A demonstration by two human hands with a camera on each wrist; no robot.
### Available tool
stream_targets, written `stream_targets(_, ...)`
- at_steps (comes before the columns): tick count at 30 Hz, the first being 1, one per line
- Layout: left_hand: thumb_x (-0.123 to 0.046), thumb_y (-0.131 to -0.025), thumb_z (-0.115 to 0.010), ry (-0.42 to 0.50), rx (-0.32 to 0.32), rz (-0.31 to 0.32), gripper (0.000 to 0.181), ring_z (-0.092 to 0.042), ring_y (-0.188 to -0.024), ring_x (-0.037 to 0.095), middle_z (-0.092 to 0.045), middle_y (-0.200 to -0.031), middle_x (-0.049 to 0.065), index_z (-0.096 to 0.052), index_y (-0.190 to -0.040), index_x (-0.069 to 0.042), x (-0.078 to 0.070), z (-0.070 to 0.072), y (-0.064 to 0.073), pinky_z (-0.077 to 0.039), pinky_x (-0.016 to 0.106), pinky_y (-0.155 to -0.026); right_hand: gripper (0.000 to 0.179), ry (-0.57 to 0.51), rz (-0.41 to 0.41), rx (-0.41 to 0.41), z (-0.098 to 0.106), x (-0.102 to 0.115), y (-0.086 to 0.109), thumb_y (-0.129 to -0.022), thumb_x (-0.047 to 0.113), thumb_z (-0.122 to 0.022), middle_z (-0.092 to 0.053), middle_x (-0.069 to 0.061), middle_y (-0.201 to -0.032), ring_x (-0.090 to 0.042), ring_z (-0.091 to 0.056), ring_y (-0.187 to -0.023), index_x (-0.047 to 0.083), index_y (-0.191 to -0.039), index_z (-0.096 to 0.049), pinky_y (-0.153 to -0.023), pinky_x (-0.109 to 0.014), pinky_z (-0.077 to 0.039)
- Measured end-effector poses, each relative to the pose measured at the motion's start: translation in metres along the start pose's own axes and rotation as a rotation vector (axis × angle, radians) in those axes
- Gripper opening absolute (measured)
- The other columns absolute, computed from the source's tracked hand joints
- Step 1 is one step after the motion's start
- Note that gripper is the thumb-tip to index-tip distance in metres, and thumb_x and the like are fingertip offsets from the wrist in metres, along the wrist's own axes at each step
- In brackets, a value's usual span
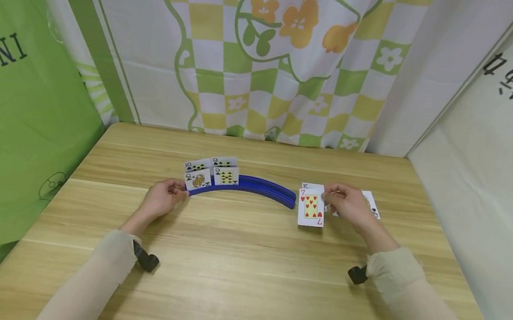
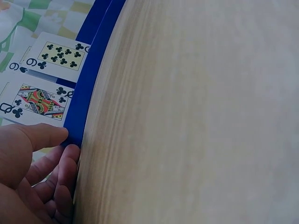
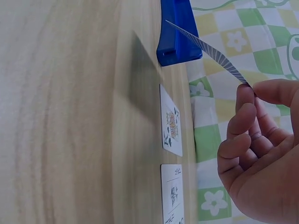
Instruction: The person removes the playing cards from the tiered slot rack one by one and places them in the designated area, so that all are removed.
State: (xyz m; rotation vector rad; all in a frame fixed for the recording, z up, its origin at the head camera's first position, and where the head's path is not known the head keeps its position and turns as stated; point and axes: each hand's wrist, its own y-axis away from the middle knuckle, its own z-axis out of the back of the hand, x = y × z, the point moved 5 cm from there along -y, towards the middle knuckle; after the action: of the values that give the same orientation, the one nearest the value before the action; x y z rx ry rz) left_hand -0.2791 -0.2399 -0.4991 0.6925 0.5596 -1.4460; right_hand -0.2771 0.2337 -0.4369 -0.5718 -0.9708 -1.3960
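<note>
A curved blue card holder (image 1: 265,186) lies across the middle of the table. My left hand (image 1: 162,199) pinches its left end, thumb on top and fingers curled at the side. Standing in the holder's left part are a queen of clubs (image 2: 41,101) and a nine of clubs (image 2: 60,56) in front. A ten (image 1: 198,165) and another black card (image 1: 224,162) stand behind them, partly covered. Between thumb and fingers my right hand (image 1: 351,206) holds a seven of hearts (image 1: 311,208) by its edge, raised above the table just right of the holder's right end.
Face up on the table under the right hand lie a king (image 3: 171,123) and a second card (image 3: 172,193) with printed writing, both partly hidden in the head view. A patterned curtain (image 1: 282,104) hangs along the table's far edge, with cloth walls on both sides.
</note>
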Motion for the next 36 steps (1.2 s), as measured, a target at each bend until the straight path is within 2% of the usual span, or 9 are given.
stream_targets(6,-0.024,-0.095,-0.066,-0.001,-0.006,0.002,0.036,-0.064,-0.092,0.026,-0.071,-0.107,0.019,-0.064,-0.123,-0.001,0.0,0.0,0.0,-0.047,0.026,-0.07,0.028,0.039,-0.004,-0.013,0.0,-0.008,0.002,-0.098,0.023,-0.06,-0.072,-0.007,-0.094,-0.022,-0.062,-0.083,0.002,-0.116,-0.062,-0.066,-0.027,-0.05)
stream_targets(11,-0.023,-0.094,-0.066,0.003,-0.004,0.011,0.037,-0.064,-0.092,0.026,-0.072,-0.108,0.018,-0.063,-0.124,-0.002,0.002,0.0,0.0,-0.047,0.026,-0.071,0.028,0.063,-0.007,-0.025,-0.001,-0.015,0.003,-0.096,0.022,-0.061,-0.074,-0.007,-0.093,-0.019,-0.062,-0.08,0.001,-0.114,-0.063,-0.062,-0.023,-0.047)
stream_targets(17,-0.023,-0.095,-0.066,-0.001,-0.006,0.006,0.037,-0.064,-0.093,0.027,-0.071,-0.107,0.018,-0.063,-0.124,-0.001,0.003,0.0,0.0,-0.047,0.027,-0.071,0.027,0.144,0.008,-0.018,-0.001,-0.02,0.005,-0.094,0.02,-0.063,-0.071,-0.013,-0.091,-0.015,-0.057,-0.073,0.0,-0.113,-0.065,-0.061,-0.024,-0.045)
stream_targets(21,-0.023,-0.094,-0.066,0.001,-0.01,0.01,0.036,-0.064,-0.092,0.027,-0.072,-0.107,0.018,-0.063,-0.123,-0.002,0.002,0.0,0.0,-0.047,0.026,-0.071,0.026,0.2,0.005,-0.006,-0.001,-0.023,0.005,-0.093,0.02,-0.065,-0.07,-0.012,-0.086,-0.012,-0.054,-0.069,0.0,-0.111,-0.067,-0.06,-0.025,-0.043)
stream_targets(27,-0.024,-0.094,-0.066,0.005,-0.004,0.013,0.037,-0.064,-0.092,0.027,-0.071,-0.108,0.019,-0.063,-0.123,-0.001,0.002,-0.001,0.0,-0.047,0.026,-0.07,0.028,0.246,-0.029,0.016,-0.003,-0.03,0.003,-0.092,0.024,-0.067,-0.069,-0.007,-0.081,-0.011,-0.056,-0.067,0.003,-0.111,-0.068,-0.061,-0.027,-0.045)
stream_targets(36,-0.024,-0.094,-0.066,0.002,-0.008,0.004,0.037,-0.064,-0.094,0.028,-0.072,-0.108,0.018,-0.063,-0.122,-0.001,0.001,-0.001,0.0,-0.047,0.027,-0.072,0.03,0.273,-0.022,0.011,-0.003,-0.035,0.003,-0.091,0.021,-0.067,-0.073,-0.011,-0.083,-0.016,-0.062,-0.07,-0.001,-0.111,-0.068,-0.064,-0.028,-0.047)
